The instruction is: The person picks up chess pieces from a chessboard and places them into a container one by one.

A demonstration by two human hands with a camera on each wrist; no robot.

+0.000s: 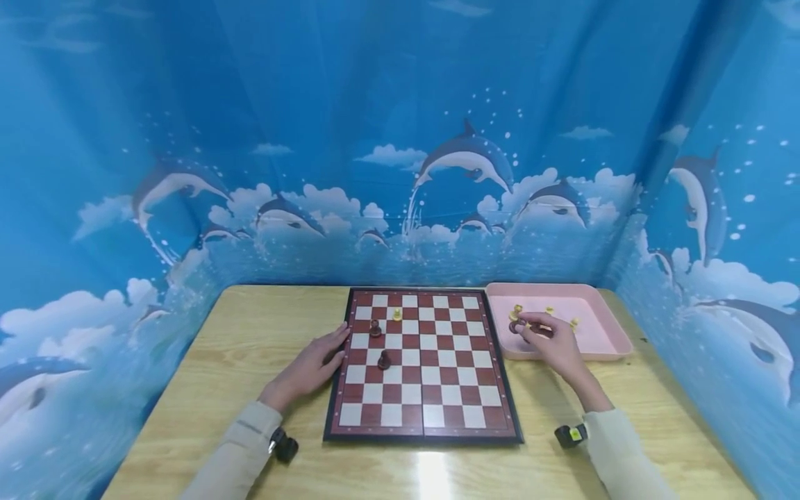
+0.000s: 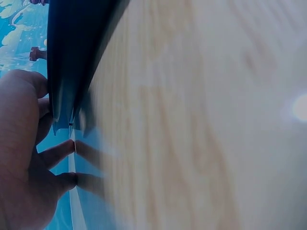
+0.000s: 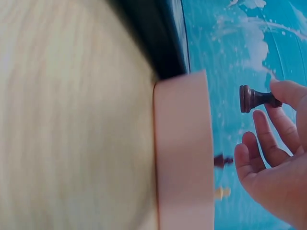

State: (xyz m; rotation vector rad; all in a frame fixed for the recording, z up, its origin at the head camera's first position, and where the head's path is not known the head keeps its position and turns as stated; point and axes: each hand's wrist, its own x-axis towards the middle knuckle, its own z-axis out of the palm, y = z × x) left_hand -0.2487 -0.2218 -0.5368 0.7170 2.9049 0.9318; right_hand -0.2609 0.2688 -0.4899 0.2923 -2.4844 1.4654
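Observation:
My right hand [image 1: 555, 342] pinches a dark brown chess piece [image 3: 256, 99] between thumb and forefinger, over the near left part of the pink tray [image 1: 603, 337]. In the right wrist view, its other fingers are loosely bent. My left hand [image 1: 312, 364] lies at the left edge of the chessboard [image 1: 446, 396], thumb and fingertips by the black rim and the table. On the board's left half stand a yellow piece [image 1: 397, 314] and two dark brown pieces, one farther back [image 1: 375, 328] and one nearer [image 1: 384, 360].
Inside the tray are several yellow pieces [image 1: 574, 323] and a dark piece [image 3: 223, 161]. Board and tray sit side by side on a wooden table [image 1: 262, 312]. A blue dolphin-print curtain [image 1: 350, 104] hangs behind and at both sides.

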